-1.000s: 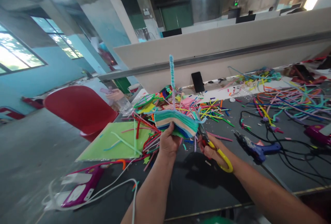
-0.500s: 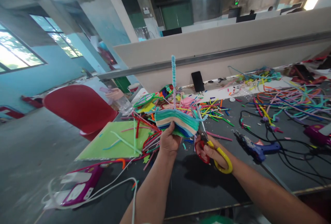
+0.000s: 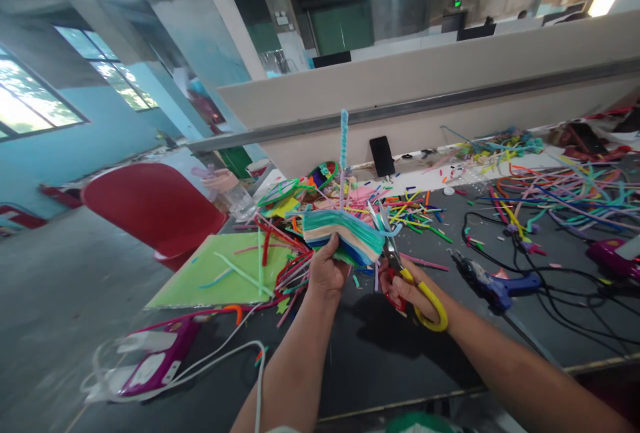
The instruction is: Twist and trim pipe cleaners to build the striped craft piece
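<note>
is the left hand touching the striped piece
Touching: the head view shows the left hand gripping the striped piece, thumb laid against its front.

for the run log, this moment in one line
left hand: grips striped pipe-cleaner piece | right hand: holds open scissors by piece's right edge

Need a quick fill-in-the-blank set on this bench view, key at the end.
1. The person's ____ hand grips the striped blue, green and cream bundle.
2. The right hand holds metal-bladed scissors with one red handle loop and one ____ loop.
3. The smooth, curved-back chair at the picture's left is ____.
4. In the picture, the blue-handled glue gun lies to the ____ of the scissors.

Missing words: left; yellow; red; right.
</note>
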`<action>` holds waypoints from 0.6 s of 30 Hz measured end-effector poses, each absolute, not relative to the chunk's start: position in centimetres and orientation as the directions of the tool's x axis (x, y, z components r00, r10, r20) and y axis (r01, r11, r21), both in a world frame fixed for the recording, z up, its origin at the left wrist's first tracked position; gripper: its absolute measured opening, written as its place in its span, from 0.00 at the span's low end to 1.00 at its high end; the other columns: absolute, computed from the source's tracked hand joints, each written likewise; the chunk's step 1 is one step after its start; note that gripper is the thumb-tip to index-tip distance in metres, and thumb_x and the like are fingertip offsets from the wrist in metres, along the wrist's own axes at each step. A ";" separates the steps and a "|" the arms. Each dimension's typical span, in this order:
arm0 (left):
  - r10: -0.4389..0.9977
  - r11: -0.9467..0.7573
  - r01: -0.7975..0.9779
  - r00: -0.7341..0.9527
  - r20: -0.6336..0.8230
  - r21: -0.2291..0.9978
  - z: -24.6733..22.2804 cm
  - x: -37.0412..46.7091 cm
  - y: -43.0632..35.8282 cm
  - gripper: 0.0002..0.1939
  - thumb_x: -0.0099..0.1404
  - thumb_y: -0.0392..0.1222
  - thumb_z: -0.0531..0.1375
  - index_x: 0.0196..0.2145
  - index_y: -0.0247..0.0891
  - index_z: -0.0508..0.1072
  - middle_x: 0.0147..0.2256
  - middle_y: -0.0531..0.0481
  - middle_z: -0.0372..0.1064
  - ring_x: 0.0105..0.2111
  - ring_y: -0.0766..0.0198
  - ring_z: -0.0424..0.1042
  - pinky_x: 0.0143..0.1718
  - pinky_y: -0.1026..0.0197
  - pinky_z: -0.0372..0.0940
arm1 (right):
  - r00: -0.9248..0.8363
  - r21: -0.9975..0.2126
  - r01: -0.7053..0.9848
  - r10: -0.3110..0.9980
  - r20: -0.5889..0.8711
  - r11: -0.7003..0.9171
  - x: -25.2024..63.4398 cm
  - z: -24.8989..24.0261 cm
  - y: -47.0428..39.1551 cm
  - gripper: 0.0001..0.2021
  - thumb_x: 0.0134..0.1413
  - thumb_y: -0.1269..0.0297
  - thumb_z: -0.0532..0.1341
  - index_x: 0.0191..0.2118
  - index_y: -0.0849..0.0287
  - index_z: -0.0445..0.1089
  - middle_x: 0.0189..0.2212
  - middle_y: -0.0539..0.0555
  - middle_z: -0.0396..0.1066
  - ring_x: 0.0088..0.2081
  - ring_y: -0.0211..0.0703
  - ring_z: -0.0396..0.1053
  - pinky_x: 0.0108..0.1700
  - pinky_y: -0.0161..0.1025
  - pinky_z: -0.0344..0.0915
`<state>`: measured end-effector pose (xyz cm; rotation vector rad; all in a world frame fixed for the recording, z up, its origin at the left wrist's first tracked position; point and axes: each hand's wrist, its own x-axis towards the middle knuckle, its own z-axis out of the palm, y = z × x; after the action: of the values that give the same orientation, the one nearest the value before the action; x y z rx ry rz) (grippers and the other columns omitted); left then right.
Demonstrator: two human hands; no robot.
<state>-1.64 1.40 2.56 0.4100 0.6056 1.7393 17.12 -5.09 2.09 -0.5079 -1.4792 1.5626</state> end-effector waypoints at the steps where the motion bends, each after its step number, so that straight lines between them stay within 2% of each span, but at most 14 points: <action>1: 0.968 -0.175 -0.783 -0.248 -0.042 0.596 2.6 -1.6 1.4 0.16 0.54 0.33 0.65 0.42 0.39 0.75 0.38 0.49 0.77 0.42 0.56 0.75 0.51 0.54 0.66 | -0.509 -0.941 -0.316 0.814 0.280 0.126 17.1 2.1 -5.1 0.21 0.55 0.45 0.56 0.44 0.58 0.58 0.28 0.49 0.61 0.21 0.30 0.54 0.21 0.30 0.54; 7: 0.969 -0.150 -0.796 -0.237 -0.074 0.586 2.7 -1.5 1.3 0.14 0.55 0.32 0.63 0.41 0.39 0.76 0.37 0.49 0.77 0.42 0.56 0.75 0.51 0.53 0.66 | -0.471 -0.940 -0.338 0.858 0.205 0.040 16.9 1.7 -5.3 0.15 0.56 0.51 0.57 0.39 0.56 0.58 0.21 0.43 0.55 0.17 0.28 0.50 0.18 0.29 0.53; 15: 0.974 -0.146 -0.803 -0.219 -0.058 0.578 2.9 -1.3 1.2 0.14 0.56 0.31 0.63 0.41 0.41 0.76 0.37 0.50 0.77 0.41 0.58 0.75 0.50 0.54 0.66 | -0.371 -0.951 -0.308 0.923 0.104 -0.017 16.3 2.0 -6.1 0.10 0.53 0.58 0.59 0.34 0.57 0.59 0.15 0.39 0.51 0.13 0.27 0.44 0.15 0.27 0.45; 18: 0.974 -0.156 -0.802 -0.223 -0.047 0.576 2.9 -1.4 1.2 0.14 0.55 0.32 0.63 0.41 0.41 0.76 0.37 0.50 0.77 0.41 0.58 0.76 0.49 0.56 0.67 | -0.396 -0.951 -0.308 0.910 0.124 -0.004 16.3 2.1 -5.7 0.10 0.51 0.60 0.59 0.36 0.57 0.59 0.18 0.41 0.56 0.15 0.27 0.48 0.16 0.28 0.49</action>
<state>-1.44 1.21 2.93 0.3967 0.5807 1.7182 16.31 -5.73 2.07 -0.7000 -1.2908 1.5898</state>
